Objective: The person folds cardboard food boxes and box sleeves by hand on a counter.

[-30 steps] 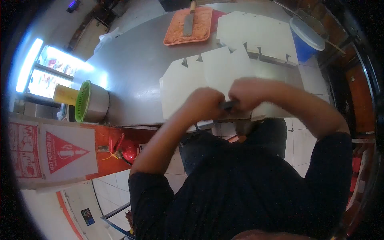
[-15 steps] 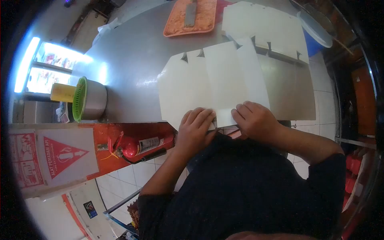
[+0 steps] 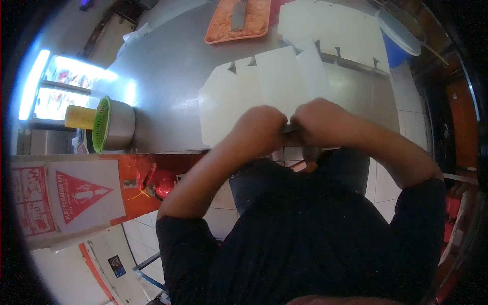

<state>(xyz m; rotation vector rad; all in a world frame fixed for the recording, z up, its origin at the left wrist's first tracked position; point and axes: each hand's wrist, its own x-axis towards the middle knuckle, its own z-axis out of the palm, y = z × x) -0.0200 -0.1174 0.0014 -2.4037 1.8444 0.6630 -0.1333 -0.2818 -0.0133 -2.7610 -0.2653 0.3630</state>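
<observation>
A cream die-cut cardboard sheet point(image 3: 231, 104), creased and notched along its far edge like a flat box blank, lies on the metal table in front of me. My left hand point(image 3: 263, 127) is closed at the middle of its near edge, knuckles up, with the fingertips hidden. Close beside it, my right hand point(image 3: 320, 121) is curled over the same near edge. A small dark gap shows between the two hands. Further back on the right lies a stack of similar notched cardboard sheets point(image 3: 333, 30).
An orange tray point(image 3: 216, 30) holding a flat metal blade point(image 3: 238, 16) sits at the far side. On the left stands a metal pot point(image 3: 121, 127) with a green basket rim point(image 3: 103, 124). A red fire extinguisher point(image 3: 163, 183) is below the table edge. A blue bucket point(image 3: 397, 51) stands far right.
Both hands have moved forward over the sheet's near edge and closer together, and the elbows have spread outward. My left forearm now covers more of the fire extinguisher.
</observation>
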